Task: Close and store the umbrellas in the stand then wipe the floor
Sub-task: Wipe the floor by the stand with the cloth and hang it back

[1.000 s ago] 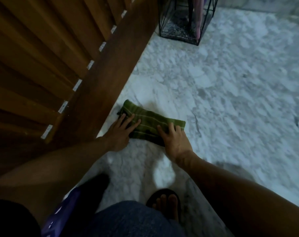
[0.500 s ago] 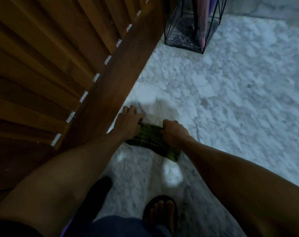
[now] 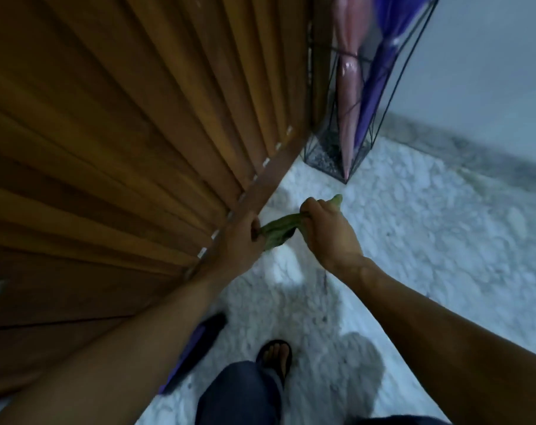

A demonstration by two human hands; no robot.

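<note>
I grip the green cloth (image 3: pixel 277 233) bunched between my left hand (image 3: pixel 242 237) and right hand (image 3: pixel 328 228), lifted clear of the marble floor (image 3: pixel 414 240). Both umbrellas sit in the wire stand (image 3: pixel 389 96). I should spread the cloth flat before wiping, pressing evenly.

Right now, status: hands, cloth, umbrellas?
Both hands, left and right, grip the green cloth, lifted off the floor. Pink umbrella and purple umbrella in stand. Nothing blocking.
</note>
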